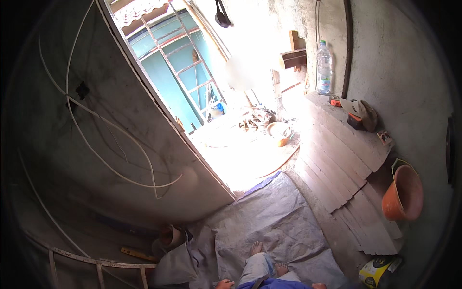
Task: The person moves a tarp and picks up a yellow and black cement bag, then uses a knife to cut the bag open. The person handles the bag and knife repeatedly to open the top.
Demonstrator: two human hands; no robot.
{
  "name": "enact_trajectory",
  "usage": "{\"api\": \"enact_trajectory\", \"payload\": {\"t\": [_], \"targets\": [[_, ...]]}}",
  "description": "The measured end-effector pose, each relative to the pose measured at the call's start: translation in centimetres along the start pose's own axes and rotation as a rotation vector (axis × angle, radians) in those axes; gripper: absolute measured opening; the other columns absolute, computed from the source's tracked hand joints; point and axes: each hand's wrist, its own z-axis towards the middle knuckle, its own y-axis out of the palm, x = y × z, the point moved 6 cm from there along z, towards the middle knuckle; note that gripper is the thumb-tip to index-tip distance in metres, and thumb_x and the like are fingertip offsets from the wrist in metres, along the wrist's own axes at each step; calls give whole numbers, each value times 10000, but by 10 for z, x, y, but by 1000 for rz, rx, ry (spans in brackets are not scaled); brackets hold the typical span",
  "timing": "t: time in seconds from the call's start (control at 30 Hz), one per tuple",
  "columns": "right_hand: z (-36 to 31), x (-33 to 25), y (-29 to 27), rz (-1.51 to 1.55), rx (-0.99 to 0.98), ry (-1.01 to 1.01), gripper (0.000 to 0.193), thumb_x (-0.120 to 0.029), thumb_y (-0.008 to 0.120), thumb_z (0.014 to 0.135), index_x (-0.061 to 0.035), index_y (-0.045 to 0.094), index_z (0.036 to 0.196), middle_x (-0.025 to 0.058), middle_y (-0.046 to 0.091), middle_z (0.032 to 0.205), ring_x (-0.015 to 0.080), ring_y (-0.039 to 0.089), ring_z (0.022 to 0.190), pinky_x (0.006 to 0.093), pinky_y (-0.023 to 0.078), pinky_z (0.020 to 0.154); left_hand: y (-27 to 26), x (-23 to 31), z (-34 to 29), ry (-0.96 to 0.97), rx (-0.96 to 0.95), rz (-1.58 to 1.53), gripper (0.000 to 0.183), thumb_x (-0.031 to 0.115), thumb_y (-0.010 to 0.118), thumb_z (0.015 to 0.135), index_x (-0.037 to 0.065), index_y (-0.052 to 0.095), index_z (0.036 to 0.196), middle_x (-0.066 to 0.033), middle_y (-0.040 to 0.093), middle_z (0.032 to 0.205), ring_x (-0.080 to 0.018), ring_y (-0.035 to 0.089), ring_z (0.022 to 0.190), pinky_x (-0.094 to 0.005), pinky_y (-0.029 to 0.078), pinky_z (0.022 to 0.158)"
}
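Observation:
My left hand point(224, 284) just enters at the lower edge, beside my left leg. Only a small part of it shows, so I cannot tell how its fingers are held. My right hand point(318, 285) is a sliver at the lower edge, right of my legs, with its fingers mostly cut off. No object can be seen in either one. Beneath my bare feet lies a wrinkled grey tarp point(269, 212), nearest to both hands. Light trousers point(257, 268) and blue cloth point(269, 284) show between the hands.
At right are overlapping boards point(332, 154), an orange bucket point(403, 195) and a yellow-black package point(378, 272). A plastic bottle point(324, 70), tape measure point(335, 100) and cap point(362, 114) sit farther back. A ladder point(101, 264) and yellow level point(138, 254) lie at left. Beyond the bright doorway stands another ladder point(180, 67).

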Motion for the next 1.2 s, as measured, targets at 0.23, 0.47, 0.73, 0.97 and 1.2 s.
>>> {"api": "enact_trajectory", "payload": {"t": [0.23, 0.47, 0.73, 0.97, 1.2], "targets": [[-15, -107, 19, 673, 197, -47, 490, -380, 629, 926, -15, 611, 1253, 206, 661, 1159, 308, 653, 1052, 399, 511, 923, -104, 79, 115, -281, -175, 46, 749, 500, 759, 835, -43, 622, 1332, -205, 675, 1294, -273, 662, 1174, -367, 508, 1006], [-72, -128, 57, 879, 322, -176, 352, -240, 668, 914, 67, 705, 1083, 170, 738, 999, 254, 720, 906, 347, 562, 817, -186, 232, 175, 188, -226, 134, 650, 393, 739, 905, -7, 573, 1389, -202, 686, 1263, -275, 681, 1129, -369, 527, 963], [-225, -197, -24, 676, 786, -75, 356, -180, 620, 985, 65, 634, 1243, 140, 713, 1052, 198, 667, 949, 331, 521, 864, -173, 293, 88, 218, -469, 304, 415, 290, 744, 928, -14, 675, 1201, -130, 750, 1043, -186, 709, 954, -324, 554, 849], [-317, -181, -52, 882, 406, -263, 183, -163, 673, 955, -17, 705, 1060, 55, 731, 946, 118, 662, 867, 290, 520, 790, -108, 391, -34, 225, -904, 431, 267, 261, 777, 910, 33, 723, 1039, -74, 736, 954, -137, 681, 914, -313, 538, 832], [-328, -139, -19, 735, 290, -313, 329, -346, 699, 929, -48, 732, 1063, 101, 743, 973, 216, 698, 921, 358, 524, 853, -38, 450, -82, 305, -1004, 565, 258, 245, 768, 917, 13, 688, 998, -45, 696, 890, -121, 638, 871, -313, 524, 812]]}}
